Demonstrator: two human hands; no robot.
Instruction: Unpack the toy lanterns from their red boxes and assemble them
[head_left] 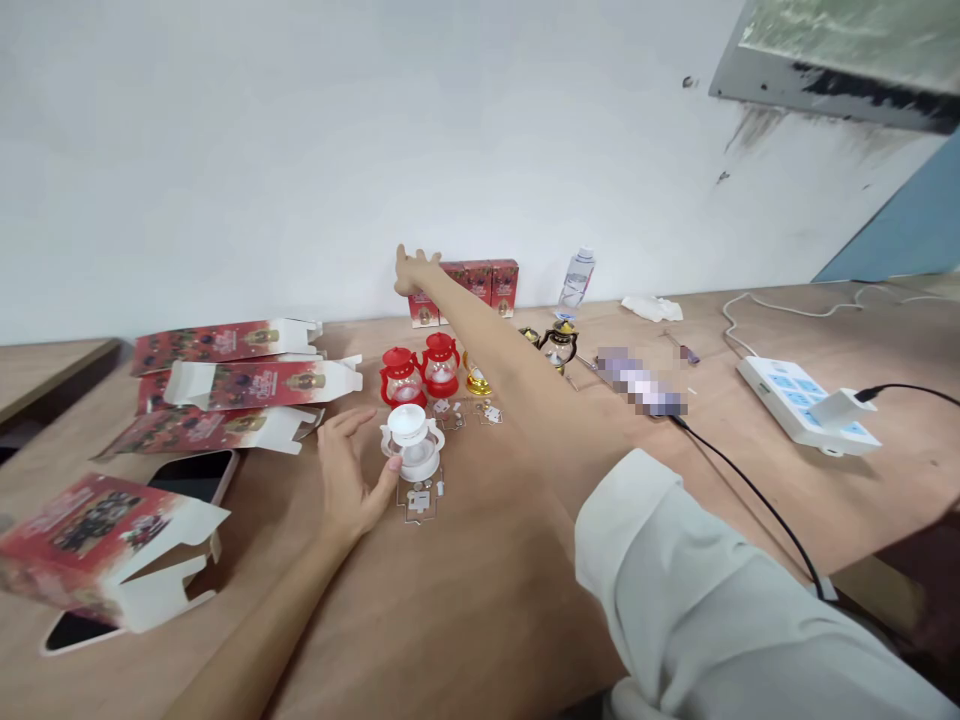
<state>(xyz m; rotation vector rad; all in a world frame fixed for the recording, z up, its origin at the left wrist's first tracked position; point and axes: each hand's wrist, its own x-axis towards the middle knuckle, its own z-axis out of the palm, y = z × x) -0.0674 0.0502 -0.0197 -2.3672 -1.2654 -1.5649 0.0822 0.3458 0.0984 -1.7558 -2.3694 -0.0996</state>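
My left hand rests on the table with its fingers apart, the thumb tip at the side of a small white lantern. Behind that stand two red lanterns with clear middles. My right hand reaches far forward across the table, fingers spread, at the left end of a row of upright red printed boxes; whether it touches them I cannot tell. Under my right forearm, a gold lantern is partly hidden. To the right of the arm, a dark bronze-coloured lantern shows.
Opened red cartons lie at the left, with another carton over a phone. On the right are a water bottle, crumpled tissue, a blurred purple item and a white power strip with cables. A wall stands behind.
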